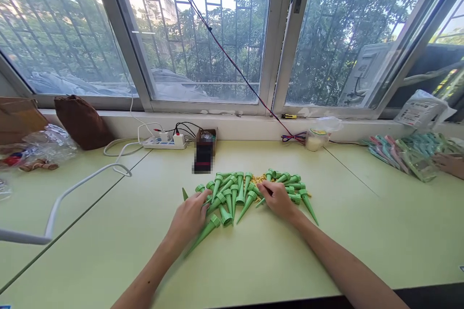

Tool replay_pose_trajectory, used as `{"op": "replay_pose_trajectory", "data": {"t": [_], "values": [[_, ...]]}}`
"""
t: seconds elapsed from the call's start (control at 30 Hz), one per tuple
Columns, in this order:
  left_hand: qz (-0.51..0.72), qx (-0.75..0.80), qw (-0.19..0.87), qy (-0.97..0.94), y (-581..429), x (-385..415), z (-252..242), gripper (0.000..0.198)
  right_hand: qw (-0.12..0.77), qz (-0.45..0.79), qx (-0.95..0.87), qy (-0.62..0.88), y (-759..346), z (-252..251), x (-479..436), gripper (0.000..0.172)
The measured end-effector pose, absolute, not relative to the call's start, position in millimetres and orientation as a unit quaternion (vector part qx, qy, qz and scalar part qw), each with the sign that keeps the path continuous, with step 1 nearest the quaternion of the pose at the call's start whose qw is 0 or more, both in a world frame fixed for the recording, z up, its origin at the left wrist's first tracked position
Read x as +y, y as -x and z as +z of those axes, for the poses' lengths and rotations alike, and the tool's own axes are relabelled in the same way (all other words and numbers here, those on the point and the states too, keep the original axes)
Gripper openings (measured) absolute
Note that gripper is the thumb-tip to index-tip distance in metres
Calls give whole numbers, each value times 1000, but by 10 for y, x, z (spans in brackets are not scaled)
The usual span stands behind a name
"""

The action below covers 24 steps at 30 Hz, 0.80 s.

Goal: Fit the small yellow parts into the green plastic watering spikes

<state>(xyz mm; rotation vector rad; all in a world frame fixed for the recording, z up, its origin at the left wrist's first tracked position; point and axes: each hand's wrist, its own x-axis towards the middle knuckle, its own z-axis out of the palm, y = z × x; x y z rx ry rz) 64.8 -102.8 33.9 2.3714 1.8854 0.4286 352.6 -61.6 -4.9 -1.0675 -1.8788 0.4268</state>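
Green plastic watering spikes (249, 205), cone-shaped with ribbed caps, lie in a loose heap on the table. At the heap's left side, my left hand (190, 215) is closed around a green spike, its tip (184, 195) showing past the knuckles and the rest mostly hidden. Another spike (203, 236) lies just below that hand. Small yellow pieces (258, 179) are piled behind the middle of the heap. Beside them my right hand (278, 199) has its fingertips pinched together; whatever they hold is hidden. More spikes (294, 186) lie to the right of it.
A power strip (165, 143) with cables and a small box (208, 135) stand by the window ledge. A white curved tube (72, 188) reaches in from the left. Green and pink plastic items (409, 154) lie at the right, and a jar (315, 140) stands at the back.
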Motion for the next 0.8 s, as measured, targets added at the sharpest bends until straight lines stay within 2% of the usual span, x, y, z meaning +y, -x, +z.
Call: {"op": "replay_pose_trajectory", "data": {"t": [0.27,0.53,0.67,0.8], "values": [[183,620,-12,-763,-654,-1032,330,34,451,167,-762,433,-3519,-67,-604,44],[376,504,-88,-773,-643,-1025,282,22,451,163,-764,432,-3495,-51,-594,44],[435,447,1,-782,-808,-1070,514,12,448,161,-766,433,-3478,-32,-593,44],[442,413,124,-786,-1171,-1051,753,17,447,160,-765,434,-3475,-30,-597,44]]}}
